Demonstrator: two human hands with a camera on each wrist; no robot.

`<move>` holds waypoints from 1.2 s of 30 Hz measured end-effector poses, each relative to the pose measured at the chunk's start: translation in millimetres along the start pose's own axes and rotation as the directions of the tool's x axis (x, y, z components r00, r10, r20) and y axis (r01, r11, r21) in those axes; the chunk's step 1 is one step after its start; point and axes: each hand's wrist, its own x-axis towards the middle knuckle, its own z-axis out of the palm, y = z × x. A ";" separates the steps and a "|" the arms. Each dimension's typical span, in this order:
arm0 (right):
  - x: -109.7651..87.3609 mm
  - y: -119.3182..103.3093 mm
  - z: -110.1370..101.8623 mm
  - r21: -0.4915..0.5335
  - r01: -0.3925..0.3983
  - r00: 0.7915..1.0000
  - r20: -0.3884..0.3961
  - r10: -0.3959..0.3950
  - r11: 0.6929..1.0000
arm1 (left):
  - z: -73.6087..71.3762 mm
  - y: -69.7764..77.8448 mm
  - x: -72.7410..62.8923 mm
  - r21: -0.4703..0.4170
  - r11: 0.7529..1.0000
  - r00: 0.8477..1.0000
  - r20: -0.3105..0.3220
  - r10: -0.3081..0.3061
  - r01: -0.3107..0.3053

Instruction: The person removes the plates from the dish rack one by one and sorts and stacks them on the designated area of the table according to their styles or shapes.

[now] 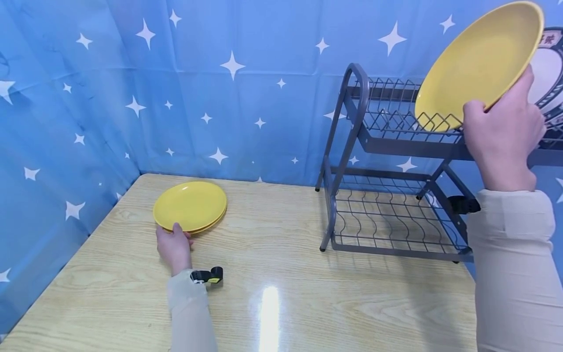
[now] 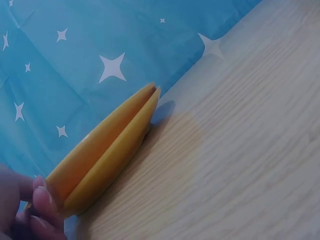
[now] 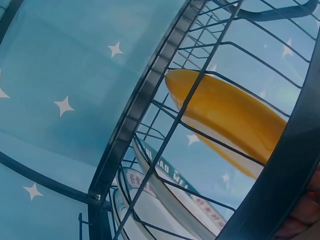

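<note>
My right hand [image 1: 506, 129] grips a yellow plate [image 1: 479, 68] by its near right edge. The plate stands tilted at the upper tier of a dark metal dish rack [image 1: 413, 147], its low edge behind the front wires. From below, the right wrist view shows this yellow plate [image 3: 235, 115] between the wires. At the table's far left my left hand [image 1: 174, 247] pinches the near rim of the upper plate [image 1: 190, 205] of two stacked yellow ones. In the left wrist view a gap shows between it and the lower plate [image 2: 112, 172], with fingertips at the rims.
Patterned white plates [image 1: 545, 73] stand in the upper tier, right of my right hand. The rack's lower wire tier [image 1: 387, 215] holds nothing in view. Behind the wooden table [image 1: 272, 244] hangs a blue curtain [image 1: 264, 39] with white stars.
</note>
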 end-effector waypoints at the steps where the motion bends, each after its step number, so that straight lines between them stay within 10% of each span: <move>1: 0.2 0.1 -0.2 -0.001 -0.001 1.000 0.006 0.001 1.000 | -0.3 0.4 0.4 0.012 1.000 1.000 -0.003 0.005 -0.005; 15: -0.8 1.0 -5.0 0.011 0.011 1.000 0.009 -0.011 1.000 | -5.6 0.8 3.7 0.098 0.995 0.999 0.036 0.027 -0.030; 36: -4.7 1.4 -4.5 0.007 0.062 0.996 -0.072 -0.061 0.998 | -12.9 2.8 3.5 -0.014 0.997 0.983 0.166 -0.078 0.082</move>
